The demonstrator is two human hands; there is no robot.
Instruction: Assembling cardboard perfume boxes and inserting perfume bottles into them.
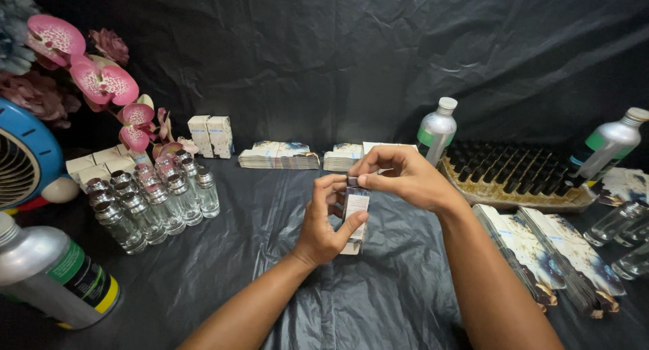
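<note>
Two bare forearms reach in from the near edge and meet over the middle of the table, which is draped in crinkled black plastic sheet. Between them stands a small bottle with a pale label and a dark cap, held upright just above the sheet.

Left hand wraps the lower body of the bottle, thumb pressed across the front of the label and fingers curled round the left side and back. Right hand comes over from the far right, its thumb and forefinger pinched together on the cap at the very top; the remaining fingers are loosely curled clear of it.

By its looks the bottle is light, stiff glass, probably smooth and a bit slippery where the label stops, and breakable if dropped. Its labelled middle seems the safest place to grip, with the cap taken only by fingertips.

On the left stands a cluster of clear bottles with silver tops, and a large silver canister lies near the corner. Far right sits a tray of black caps, and stacks of flat printed cartons lie near the right forearm.
</note>
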